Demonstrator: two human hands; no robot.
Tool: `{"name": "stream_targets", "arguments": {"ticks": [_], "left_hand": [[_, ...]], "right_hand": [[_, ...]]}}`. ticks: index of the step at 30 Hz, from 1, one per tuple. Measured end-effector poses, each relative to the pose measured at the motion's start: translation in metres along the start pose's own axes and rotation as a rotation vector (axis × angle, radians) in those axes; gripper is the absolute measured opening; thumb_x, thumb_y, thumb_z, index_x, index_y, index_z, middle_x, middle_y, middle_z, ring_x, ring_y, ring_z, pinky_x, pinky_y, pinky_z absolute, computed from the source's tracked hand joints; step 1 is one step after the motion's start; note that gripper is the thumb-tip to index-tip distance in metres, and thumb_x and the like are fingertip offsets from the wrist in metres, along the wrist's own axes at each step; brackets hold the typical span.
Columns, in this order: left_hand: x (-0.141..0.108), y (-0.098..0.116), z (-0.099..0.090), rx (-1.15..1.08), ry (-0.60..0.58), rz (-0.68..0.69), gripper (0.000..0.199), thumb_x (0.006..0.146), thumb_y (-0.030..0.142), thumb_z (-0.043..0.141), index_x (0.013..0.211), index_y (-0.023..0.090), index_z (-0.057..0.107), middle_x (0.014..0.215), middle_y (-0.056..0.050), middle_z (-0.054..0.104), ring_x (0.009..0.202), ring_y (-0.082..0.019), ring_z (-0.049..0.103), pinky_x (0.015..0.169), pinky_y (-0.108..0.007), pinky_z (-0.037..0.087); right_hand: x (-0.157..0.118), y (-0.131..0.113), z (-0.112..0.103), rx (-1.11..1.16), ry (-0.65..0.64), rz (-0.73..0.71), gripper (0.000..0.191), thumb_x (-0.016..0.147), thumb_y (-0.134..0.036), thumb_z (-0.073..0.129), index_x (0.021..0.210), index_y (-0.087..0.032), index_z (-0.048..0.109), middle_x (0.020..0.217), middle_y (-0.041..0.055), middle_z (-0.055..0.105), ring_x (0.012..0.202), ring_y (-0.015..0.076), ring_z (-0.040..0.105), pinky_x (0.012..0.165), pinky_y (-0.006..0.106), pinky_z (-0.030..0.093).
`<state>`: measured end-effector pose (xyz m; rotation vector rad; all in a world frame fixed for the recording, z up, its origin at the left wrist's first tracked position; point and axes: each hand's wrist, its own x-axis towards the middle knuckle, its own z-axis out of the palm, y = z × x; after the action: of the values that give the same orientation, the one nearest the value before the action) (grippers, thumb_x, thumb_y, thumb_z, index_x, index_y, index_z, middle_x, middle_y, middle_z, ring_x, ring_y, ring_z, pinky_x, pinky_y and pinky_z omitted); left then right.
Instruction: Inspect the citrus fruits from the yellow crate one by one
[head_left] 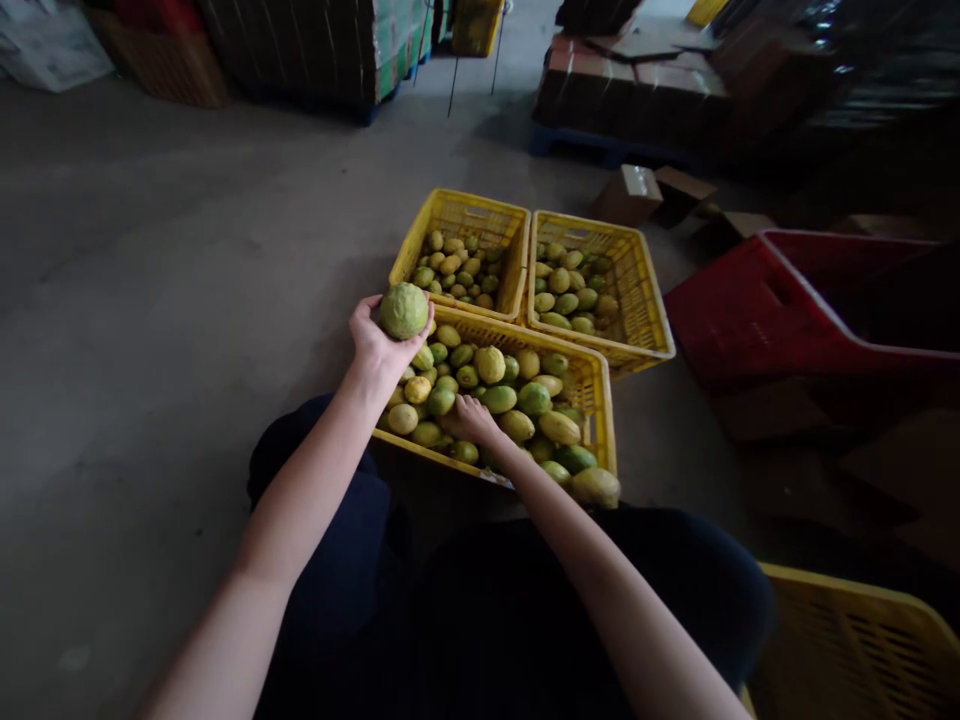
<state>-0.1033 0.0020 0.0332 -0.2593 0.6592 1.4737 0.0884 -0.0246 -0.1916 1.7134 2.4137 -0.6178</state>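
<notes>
The left hand [381, 345] grips a round green, bumpy-skinned fruit [404, 311] above the near yellow plastic crate's [606, 420] left end, no long axis discernible; the right hand [471, 420] reaches among fruit, its grip unclear, over grey concrete floor [187, 250].

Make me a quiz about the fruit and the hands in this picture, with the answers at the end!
1. What does the left hand hold up? A: a cardboard box. B: a round green fruit. C: a bottle.
2. True or false: the right hand reaches into the yellow crate nearest the knees.
3. Fill the gap: the big bin to the right of that crate is ____.

Key: 1 B; 2 true; 3 red.
</notes>
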Motion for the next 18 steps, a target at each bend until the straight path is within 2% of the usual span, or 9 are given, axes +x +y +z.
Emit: {"name": "stream_targets", "arguments": {"ticks": [5, 14, 18], "left_hand": [[-0.009, 0.003, -0.001, 0.019, -0.049, 0.015, 0.026, 0.081, 0.024, 0.049, 0.1, 0.02, 0.066, 0.095, -0.008, 0.071, 0.102, -0.024, 0.068, 0.089, -0.036, 0.055], [-0.005, 0.006, -0.003, 0.041, 0.0, 0.02, 0.028, 0.079, 0.023, 0.05, 0.101, 0.02, 0.067, 0.095, -0.008, 0.072, 0.101, -0.024, 0.069, 0.088, -0.036, 0.054], [-0.003, 0.003, -0.005, 0.027, -0.05, 0.025, 0.03, 0.079, 0.024, 0.048, 0.1, 0.02, 0.069, 0.087, -0.006, 0.072, 0.091, -0.022, 0.071, 0.083, -0.034, 0.055]], "right_hand": [[0.012, 0.004, 0.012, 0.081, -0.007, 0.019, 0.055, 0.068, -0.027, 0.081, 0.116, -0.013, 0.059, 0.121, 0.0163, 0.064, 0.113, 0.033, 0.058, 0.097, 0.041, 0.045], [0.001, 0.004, 0.003, 0.047, -0.012, 0.016, 0.063, 0.066, -0.029, 0.083, 0.12, -0.007, 0.059, 0.123, 0.0223, 0.06, 0.116, 0.0348, 0.056, 0.098, 0.041, 0.045], [-0.008, -0.002, -0.01, 0.055, -0.021, -0.016, 0.06, 0.061, -0.022, 0.083, 0.116, -0.01, 0.06, 0.111, 0.0164, 0.068, 0.1, 0.03, 0.064, 0.088, 0.037, 0.049]]}}
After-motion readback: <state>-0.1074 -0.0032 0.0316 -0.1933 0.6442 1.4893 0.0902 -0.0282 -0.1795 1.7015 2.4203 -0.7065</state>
